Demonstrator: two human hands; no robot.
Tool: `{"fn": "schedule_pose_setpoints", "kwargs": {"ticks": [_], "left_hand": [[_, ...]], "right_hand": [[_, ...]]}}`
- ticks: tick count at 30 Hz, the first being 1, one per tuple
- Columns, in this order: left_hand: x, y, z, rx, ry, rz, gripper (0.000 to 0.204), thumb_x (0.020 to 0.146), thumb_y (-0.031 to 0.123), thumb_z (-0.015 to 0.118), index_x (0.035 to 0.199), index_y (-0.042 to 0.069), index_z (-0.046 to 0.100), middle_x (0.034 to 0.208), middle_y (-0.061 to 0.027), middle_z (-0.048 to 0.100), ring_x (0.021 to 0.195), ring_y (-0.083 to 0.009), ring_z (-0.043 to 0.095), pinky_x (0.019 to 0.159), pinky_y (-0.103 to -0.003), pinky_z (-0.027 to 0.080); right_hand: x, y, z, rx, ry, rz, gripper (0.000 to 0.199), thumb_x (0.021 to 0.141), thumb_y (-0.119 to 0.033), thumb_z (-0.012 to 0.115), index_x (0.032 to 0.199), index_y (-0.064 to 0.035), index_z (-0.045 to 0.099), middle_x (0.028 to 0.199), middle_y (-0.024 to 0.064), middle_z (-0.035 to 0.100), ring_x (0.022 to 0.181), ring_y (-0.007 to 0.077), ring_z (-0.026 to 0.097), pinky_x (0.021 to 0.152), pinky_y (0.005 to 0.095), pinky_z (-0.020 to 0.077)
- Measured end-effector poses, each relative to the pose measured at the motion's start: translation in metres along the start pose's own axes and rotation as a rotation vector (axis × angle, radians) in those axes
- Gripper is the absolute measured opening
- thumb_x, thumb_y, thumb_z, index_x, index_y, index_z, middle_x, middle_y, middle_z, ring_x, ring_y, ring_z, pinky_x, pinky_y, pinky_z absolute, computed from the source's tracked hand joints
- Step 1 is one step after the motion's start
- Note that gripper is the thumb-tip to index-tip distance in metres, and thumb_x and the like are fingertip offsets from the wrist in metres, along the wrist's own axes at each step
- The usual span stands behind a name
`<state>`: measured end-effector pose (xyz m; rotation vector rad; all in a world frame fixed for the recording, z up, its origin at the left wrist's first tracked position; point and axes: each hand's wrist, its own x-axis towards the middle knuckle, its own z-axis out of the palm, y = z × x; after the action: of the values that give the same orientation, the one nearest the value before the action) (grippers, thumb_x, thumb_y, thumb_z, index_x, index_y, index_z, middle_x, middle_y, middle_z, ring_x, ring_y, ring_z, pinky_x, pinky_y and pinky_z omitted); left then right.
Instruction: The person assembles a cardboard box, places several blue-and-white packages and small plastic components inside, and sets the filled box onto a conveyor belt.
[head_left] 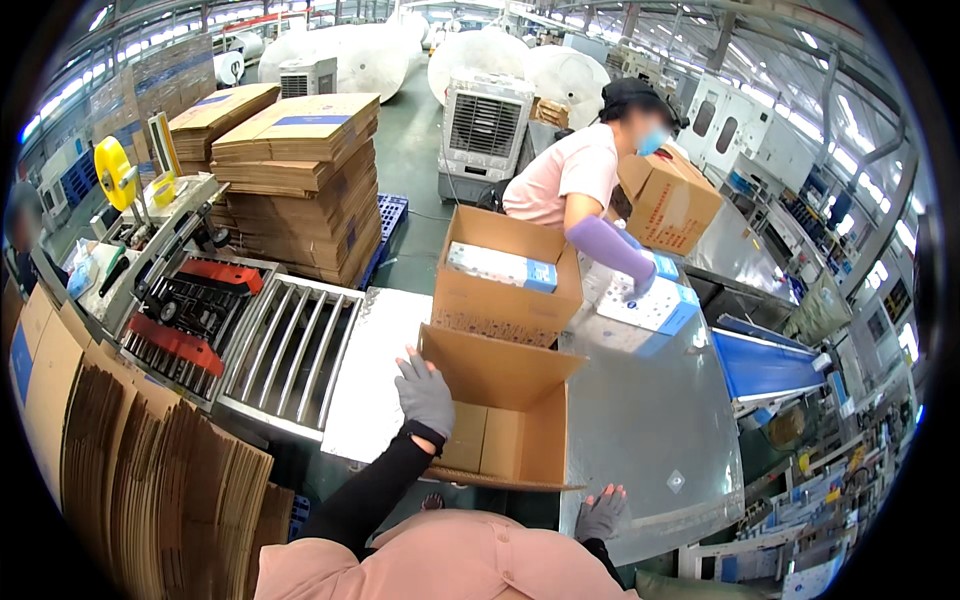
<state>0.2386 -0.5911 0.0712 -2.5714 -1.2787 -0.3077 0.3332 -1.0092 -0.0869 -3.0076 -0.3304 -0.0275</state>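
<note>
An open cardboard carton (530,440) stands in front of me, its bottom flaps showing and nothing inside. My left hand (426,398), in a grey glove with bare fingertips, lies against the carton's left edge with its fingers stretched out. To the right, my right hand (602,514), gloved the same way, rests flat near the front of the metal table (660,430), fingers apart and holding nothing. Just beyond my carton is a second open carton (505,318), with a white and blue package (500,266) inside.
Across the table, a co-worker in purple sleeves (612,250) reaches onto white and blue packages (650,305). A closed carton (672,200) sits behind them. On the left are a roller conveyor (292,350) with a red-sided taping machine (195,310) and stacks of flattened cartons (300,190).
</note>
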Motion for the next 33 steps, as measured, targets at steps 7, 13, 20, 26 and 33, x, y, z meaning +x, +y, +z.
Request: {"fn": "schedule_pose_setpoints", "kwargs": {"ticks": [7,13,20,26,33], "left_hand": [[0.005,-0.002,-0.005,-0.008,-0.137,0.146,0.040,0.093,0.017,0.048,0.131,0.007,0.058,0.154,-0.0162,0.032,0.130,-0.0523,0.034,0.091,-0.049,0.037],[0.004,-0.006,-0.008,0.063,-0.228,0.172,0.041,0.093,0.023,0.047,0.130,0.007,0.059,0.146,-0.0194,0.042,0.128,-0.0494,0.038,0.087,-0.047,0.038],[0.002,-0.006,-0.017,0.123,-0.255,0.233,0.036,0.093,0.021,0.046,0.118,0.003,0.064,0.121,-0.0208,0.056,0.125,-0.0507,0.040,0.089,-0.050,0.037],[0.007,-0.004,-0.017,0.075,-0.245,0.227,0.035,0.092,0.017,0.047,0.117,0.003,0.067,0.122,-0.0230,0.059,0.125,-0.0510,0.041,0.092,-0.053,0.036],[0.007,-0.006,-0.015,0.096,-0.238,0.264,0.036,0.092,0.020,0.047,0.115,0.001,0.066,0.119,-0.0226,0.059,0.125,-0.0524,0.041,0.089,-0.051,0.036]], "right_hand": [[0.000,-0.007,-0.015,0.082,-0.048,0.052,0.063,0.093,-0.030,0.049,0.147,-0.0009,0.032,0.157,0.0181,0.024,0.147,0.0326,0.017,0.121,0.0433,0.0132],[0.006,-0.011,-0.019,0.071,-0.080,0.106,0.068,0.091,-0.026,0.052,0.149,-0.0007,0.028,0.157,0.0182,0.024,0.147,0.0332,0.017,0.121,0.0425,0.0130],[0.013,0.034,0.039,0.103,0.095,0.051,0.072,0.086,-0.030,0.057,0.145,0.0025,0.032,0.153,0.0238,0.029,0.144,0.0402,0.021,0.117,0.0498,0.0189],[0.017,0.053,0.059,0.065,0.100,0.031,0.074,0.086,-0.033,0.057,0.146,0.0008,0.032,0.153,0.0239,0.029,0.145,0.0399,0.021,0.117,0.0505,0.0187],[0.018,0.037,0.034,0.088,-0.006,0.103,0.075,0.084,-0.035,0.057,0.145,0.0011,0.033,0.152,0.0243,0.030,0.144,0.0397,0.022,0.117,0.0494,0.0195]]}}
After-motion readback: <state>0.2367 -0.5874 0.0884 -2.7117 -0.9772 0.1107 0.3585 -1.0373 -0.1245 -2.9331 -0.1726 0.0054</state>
